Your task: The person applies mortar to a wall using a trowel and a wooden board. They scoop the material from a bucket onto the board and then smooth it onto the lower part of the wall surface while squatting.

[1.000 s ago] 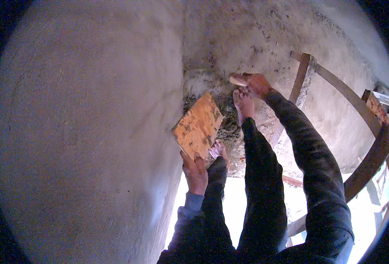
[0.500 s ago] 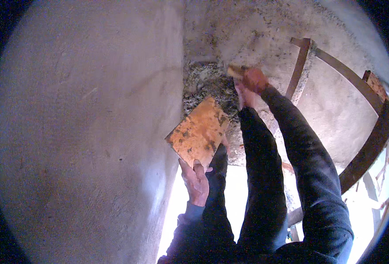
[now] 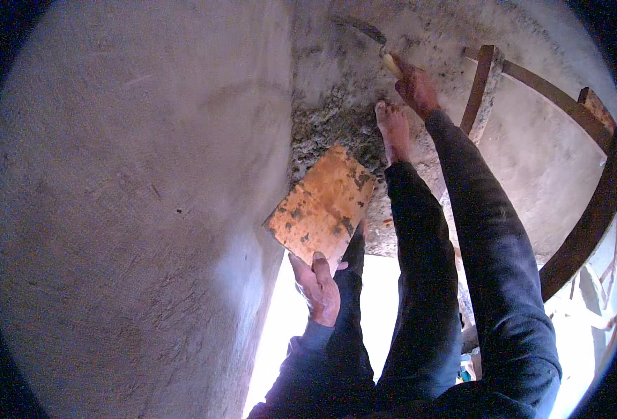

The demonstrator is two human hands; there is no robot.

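My left hand (image 3: pixel 318 292) is closed on the near corner of a flat, rectangular, orange-tan board (image 3: pixel 326 199) spotted with dark grey mortar, the thumb lying on top. My right hand (image 3: pixel 417 89) grips the pale handle of a trowel (image 3: pixel 368 30), whose dark, narrow blade points to the far left, close over the grey-stained floor. Between the board and the trowel, a rough, dark patch of mortar or rubble (image 3: pixel 333 115) runs along the foot of the wall. Part of this patch is hidden by the board.
A tall plastered wall (image 3: pixel 141 195) fills the left side. My bare foot (image 3: pixel 394 133) rests beside the rough patch. On the right stands a brown frame (image 3: pixel 581 223) with an upright bar (image 3: pixel 481 91) near my right forearm. Bright light comes from below.
My right hand has moved farther away from me with the trowel, and its blade now shows beyond my foot. The board has shifted slightly to the right in my left hand.
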